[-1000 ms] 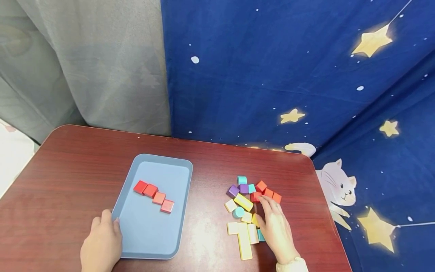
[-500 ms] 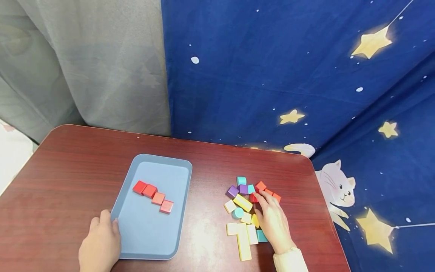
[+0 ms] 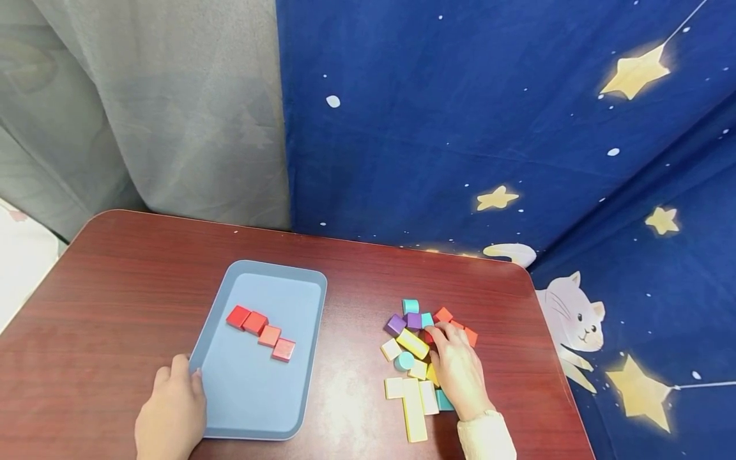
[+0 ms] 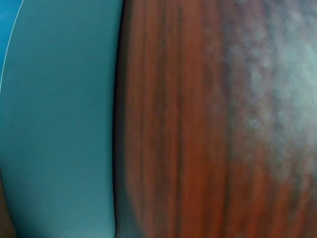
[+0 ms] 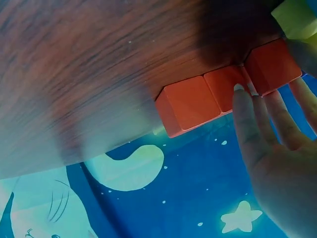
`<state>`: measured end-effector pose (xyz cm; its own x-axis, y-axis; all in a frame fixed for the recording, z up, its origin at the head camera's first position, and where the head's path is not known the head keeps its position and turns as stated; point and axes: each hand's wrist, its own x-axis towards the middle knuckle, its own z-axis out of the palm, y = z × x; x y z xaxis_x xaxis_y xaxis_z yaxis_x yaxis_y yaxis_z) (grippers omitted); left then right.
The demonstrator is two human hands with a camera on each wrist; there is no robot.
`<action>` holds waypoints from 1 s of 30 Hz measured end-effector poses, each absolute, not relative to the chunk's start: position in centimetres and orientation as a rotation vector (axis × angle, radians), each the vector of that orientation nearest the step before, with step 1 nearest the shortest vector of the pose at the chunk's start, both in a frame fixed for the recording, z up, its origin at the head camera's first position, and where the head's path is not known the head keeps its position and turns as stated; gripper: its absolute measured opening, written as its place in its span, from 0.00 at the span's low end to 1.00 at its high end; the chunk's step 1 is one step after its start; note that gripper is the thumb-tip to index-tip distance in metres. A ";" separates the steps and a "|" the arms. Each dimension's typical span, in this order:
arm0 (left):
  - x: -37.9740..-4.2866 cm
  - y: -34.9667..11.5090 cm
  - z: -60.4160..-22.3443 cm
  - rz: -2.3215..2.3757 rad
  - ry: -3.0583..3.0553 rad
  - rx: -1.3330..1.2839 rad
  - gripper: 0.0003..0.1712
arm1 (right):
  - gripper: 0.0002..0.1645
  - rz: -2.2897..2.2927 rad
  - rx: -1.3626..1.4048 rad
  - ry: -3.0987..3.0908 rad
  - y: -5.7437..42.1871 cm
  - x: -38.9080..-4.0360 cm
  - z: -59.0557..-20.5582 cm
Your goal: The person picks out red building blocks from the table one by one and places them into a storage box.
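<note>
My left hand [image 3: 170,409] holds the left side of a blue-grey tray [image 3: 315,332], with the thumb at its rim; the tray's wall [image 4: 62,119] fills the left of the left wrist view. Four-sided red blocks [image 3: 255,323] lie in a slanting row inside. To the right, my right hand [image 3: 458,370] reaches into a loose group of coloured blocks. Its thumb and forefinger pinch a red block [image 3: 428,337], mostly covered by the fingers. In the right wrist view, the other fingers [image 5: 244,116] lie against a row of red cubes [image 5: 193,104].
Purple blocks [image 3: 395,325], a yellow block [image 3: 413,344], a teal cylinder [image 3: 404,361] and pale yellow pieces [image 3: 414,412] crowd around the right hand. A teal block [image 3: 444,400] lies beside its wrist. Beyond the brown table [image 3: 356,287] hangs a blue starry curtain [image 3: 402,128].
My right hand has shifted slightly left, its fingers drawing in around the red block, which has moved a little left too. The left hand and tray stay in place.
</note>
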<state>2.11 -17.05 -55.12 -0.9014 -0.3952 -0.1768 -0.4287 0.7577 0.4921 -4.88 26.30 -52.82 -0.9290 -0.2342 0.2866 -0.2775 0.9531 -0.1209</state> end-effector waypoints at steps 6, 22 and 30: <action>2.1 -17.0 -55.0 0.824 2.891 -0.675 0.19 | 0.25 0.262 0.363 -2.874 26.1 -5.3 -53.0; 2.1 -16.9 -55.0 0.823 2.875 -0.683 0.17 | 0.23 0.444 0.188 -2.921 26.0 -5.1 -52.8; 2.1 -16.9 -54.9 0.815 2.885 -0.693 0.18 | 0.24 0.486 0.164 -2.782 24.8 -4.3 -51.9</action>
